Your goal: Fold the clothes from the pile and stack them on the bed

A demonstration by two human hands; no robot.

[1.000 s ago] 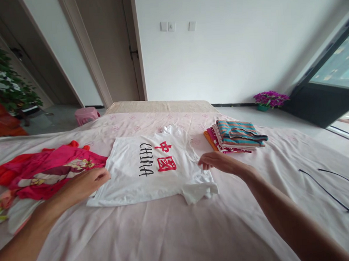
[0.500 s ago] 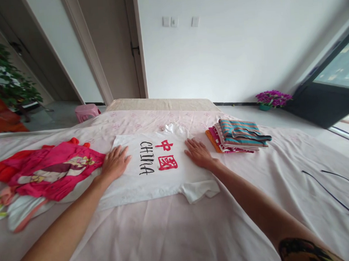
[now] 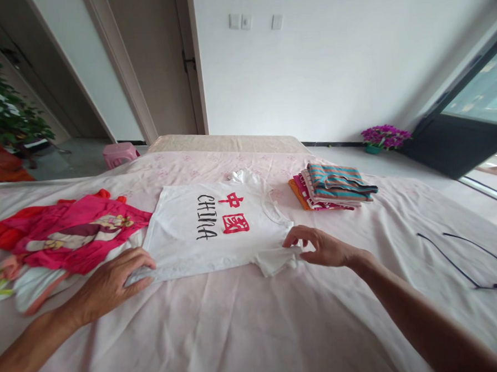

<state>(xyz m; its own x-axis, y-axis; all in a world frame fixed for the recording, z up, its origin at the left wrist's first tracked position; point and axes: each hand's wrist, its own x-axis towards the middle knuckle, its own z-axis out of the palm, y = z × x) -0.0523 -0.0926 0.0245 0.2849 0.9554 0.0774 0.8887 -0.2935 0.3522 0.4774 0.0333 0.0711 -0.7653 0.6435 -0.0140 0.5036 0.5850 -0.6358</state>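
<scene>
A white T-shirt lies flat on its side, its collar toward the right, with red characters and the black word CHINA printed on its front. My left hand is at the near corner of the hem, thumb and fingers apart. At the near shoulder, just above the short sleeve, my right hand has curved fingers, with a gap between thumb and fingertips. Both hands are at the shirt's near edge; neither visibly grips the cloth.
Left of the shirt is a loose heap of pink and red clothes. A folded stack with a striped garment on top stands to the right. Glasses lie further right on the pale bedsheet. Behind are a pink stool and purple flowers.
Both hands have left the shirt's middle, where they lay flat. The left came nearer to the hem corner, the right nearer to the shoulder and sleeve. The view has shifted slightly.
</scene>
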